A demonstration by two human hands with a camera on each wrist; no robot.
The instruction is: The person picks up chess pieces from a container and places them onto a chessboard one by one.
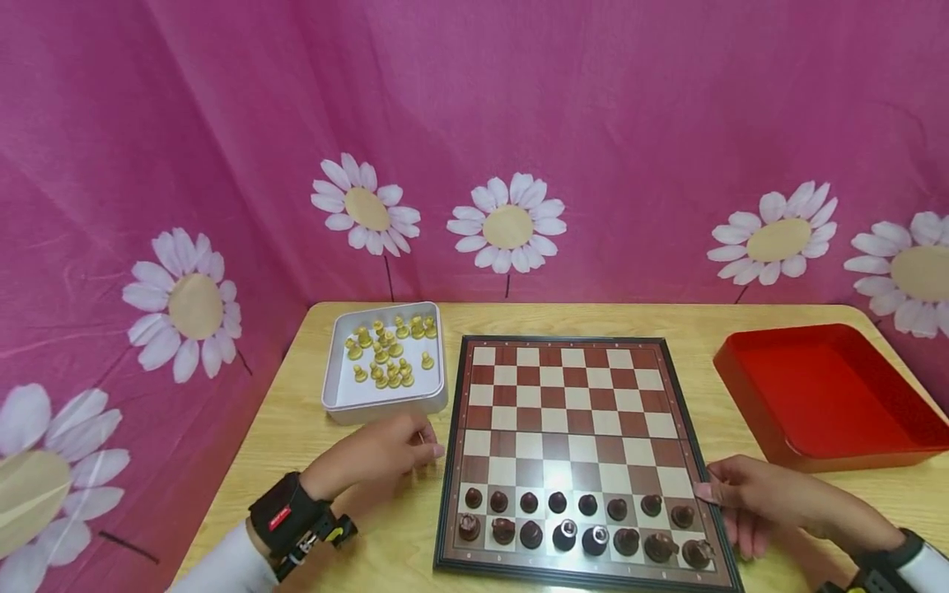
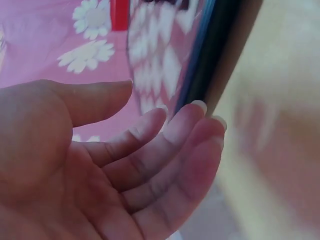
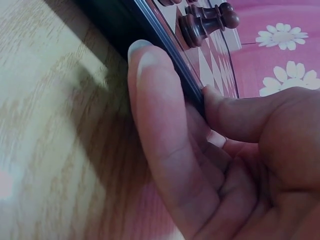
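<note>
A chessboard [image 1: 552,446] lies flat on the table with a dark frame. Dark brown chess pieces [image 1: 565,535] fill its two nearest rows. At the board's right edge, my right hand [image 1: 771,504] grips the frame, its thumb on top and its fingers against the side, as the right wrist view shows beside a dark pawn [image 3: 205,24]. My left hand [image 1: 385,455] is just off the board's left edge, holding nothing. In the left wrist view its fingers [image 2: 145,165] are loosely bent and thumb apart; whether the fingertips touch the frame I cannot tell.
A white box [image 1: 389,405] with several cream-yellow chess pieces [image 1: 396,349] stands behind my left hand. To the board's right is a red tray [image 1: 838,387]. A pink cloth [image 1: 630,107] printed with daisies hangs behind and left of the wooden table [image 1: 296,412].
</note>
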